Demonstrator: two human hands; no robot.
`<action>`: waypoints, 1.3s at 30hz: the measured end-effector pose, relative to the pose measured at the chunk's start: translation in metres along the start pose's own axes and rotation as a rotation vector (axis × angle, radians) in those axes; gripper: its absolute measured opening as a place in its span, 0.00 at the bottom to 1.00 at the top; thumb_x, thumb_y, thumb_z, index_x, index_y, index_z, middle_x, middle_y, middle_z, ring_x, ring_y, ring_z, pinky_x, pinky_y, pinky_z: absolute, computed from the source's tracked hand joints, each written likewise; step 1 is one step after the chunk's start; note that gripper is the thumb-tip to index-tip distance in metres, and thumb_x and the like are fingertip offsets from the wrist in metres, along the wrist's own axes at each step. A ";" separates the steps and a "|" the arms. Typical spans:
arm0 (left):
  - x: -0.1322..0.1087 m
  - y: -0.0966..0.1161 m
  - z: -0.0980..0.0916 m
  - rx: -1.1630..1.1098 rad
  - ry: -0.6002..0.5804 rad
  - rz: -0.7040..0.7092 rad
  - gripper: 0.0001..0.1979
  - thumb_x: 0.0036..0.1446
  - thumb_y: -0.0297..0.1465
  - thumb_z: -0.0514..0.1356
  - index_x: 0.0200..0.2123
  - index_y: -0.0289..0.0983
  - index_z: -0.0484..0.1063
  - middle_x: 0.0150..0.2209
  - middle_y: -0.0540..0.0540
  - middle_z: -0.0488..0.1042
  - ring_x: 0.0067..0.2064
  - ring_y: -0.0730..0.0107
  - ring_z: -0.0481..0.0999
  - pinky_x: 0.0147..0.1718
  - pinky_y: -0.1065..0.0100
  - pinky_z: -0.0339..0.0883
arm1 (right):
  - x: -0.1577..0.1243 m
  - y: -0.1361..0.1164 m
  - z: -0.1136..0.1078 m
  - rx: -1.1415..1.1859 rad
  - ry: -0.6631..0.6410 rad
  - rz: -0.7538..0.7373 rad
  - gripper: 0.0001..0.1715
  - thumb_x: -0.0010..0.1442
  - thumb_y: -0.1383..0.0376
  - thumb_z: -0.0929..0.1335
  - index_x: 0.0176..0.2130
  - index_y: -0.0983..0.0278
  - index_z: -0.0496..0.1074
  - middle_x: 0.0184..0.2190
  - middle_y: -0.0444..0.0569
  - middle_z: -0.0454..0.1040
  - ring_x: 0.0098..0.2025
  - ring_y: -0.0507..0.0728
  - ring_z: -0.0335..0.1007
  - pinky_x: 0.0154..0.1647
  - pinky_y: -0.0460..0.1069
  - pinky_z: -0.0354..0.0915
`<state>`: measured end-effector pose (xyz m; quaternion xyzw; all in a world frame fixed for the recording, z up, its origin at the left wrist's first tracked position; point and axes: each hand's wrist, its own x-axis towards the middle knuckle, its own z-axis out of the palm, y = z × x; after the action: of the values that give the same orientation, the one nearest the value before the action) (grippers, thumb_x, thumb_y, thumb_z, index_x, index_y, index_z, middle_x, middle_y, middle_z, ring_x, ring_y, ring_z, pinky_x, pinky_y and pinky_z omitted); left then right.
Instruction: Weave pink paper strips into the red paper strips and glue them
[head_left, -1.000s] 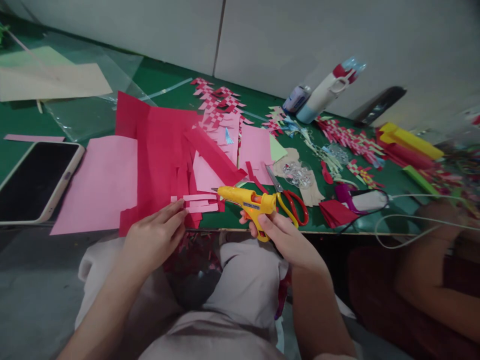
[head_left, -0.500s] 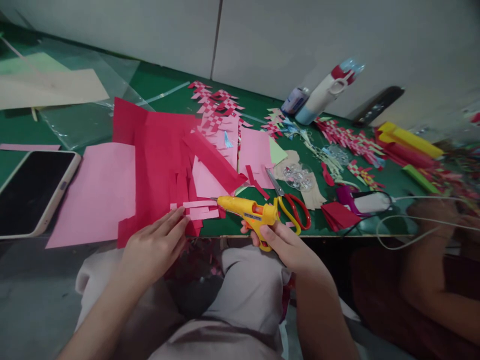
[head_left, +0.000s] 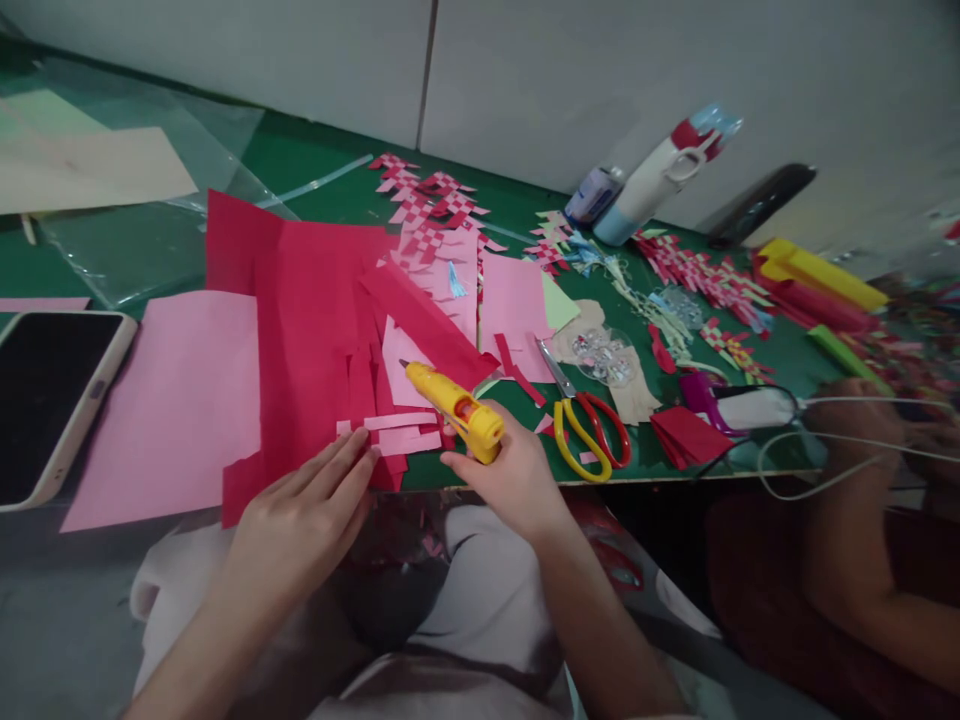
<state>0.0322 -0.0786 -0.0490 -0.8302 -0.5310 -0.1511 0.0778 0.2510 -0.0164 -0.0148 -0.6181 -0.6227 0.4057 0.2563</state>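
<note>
My right hand (head_left: 514,470) is wrapped round the grip of a yellow glue gun (head_left: 454,405), whose nozzle points left and away from me, over pink paper. Flat on the paper by the table's near edge lies my left hand (head_left: 304,500), its fingers stretched out. Its fingertips touch the left ends of pink paper strips (head_left: 405,440), which are interlaced with red strips (head_left: 360,385). Beneath these is a large red sheet (head_left: 311,300). A folded red paper band (head_left: 431,320) lies slantwise just beyond the glue gun.
Red-and-yellow-handled scissors (head_left: 581,430) lie right of my right hand. A phone (head_left: 56,400) and pink sheet (head_left: 169,390) are at left. Woven paper pieces (head_left: 435,205), a bead case (head_left: 602,355), and a bottle (head_left: 660,180) stand farther back. Another person's arm (head_left: 855,500) is at right.
My right hand has swung the glue gun's nozzle up and away from the pink strips, and the hand has shifted left. My left hand stays on the strips.
</note>
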 end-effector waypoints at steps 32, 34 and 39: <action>0.005 0.002 -0.005 0.016 0.034 -0.013 0.09 0.59 0.26 0.54 0.42 0.34 0.71 0.53 0.39 0.73 0.47 0.58 0.78 0.39 0.64 0.73 | 0.010 -0.004 0.008 -0.227 -0.094 -0.133 0.19 0.49 0.69 0.71 0.42 0.60 0.67 0.40 0.47 0.75 0.39 0.57 0.72 0.38 0.49 0.63; 0.005 0.001 -0.005 0.012 0.037 -0.017 0.09 0.59 0.26 0.54 0.42 0.34 0.71 0.53 0.40 0.73 0.47 0.58 0.78 0.39 0.65 0.73 | 0.011 -0.003 0.008 -0.227 -0.089 -0.143 0.19 0.49 0.69 0.71 0.42 0.60 0.67 0.40 0.47 0.76 0.38 0.57 0.72 0.38 0.48 0.63; 0.005 0.000 -0.002 0.021 0.098 -0.002 0.07 0.58 0.26 0.55 0.40 0.34 0.71 0.52 0.41 0.74 0.46 0.60 0.79 0.38 0.66 0.72 | 0.011 -0.003 0.008 -0.213 -0.054 -0.173 0.17 0.49 0.69 0.71 0.40 0.61 0.68 0.38 0.47 0.76 0.37 0.57 0.72 0.37 0.48 0.63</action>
<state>0.0341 -0.0751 -0.0456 -0.8205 -0.5288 -0.1859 0.1124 0.2421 -0.0070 -0.0187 -0.5747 -0.7199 0.3300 0.2064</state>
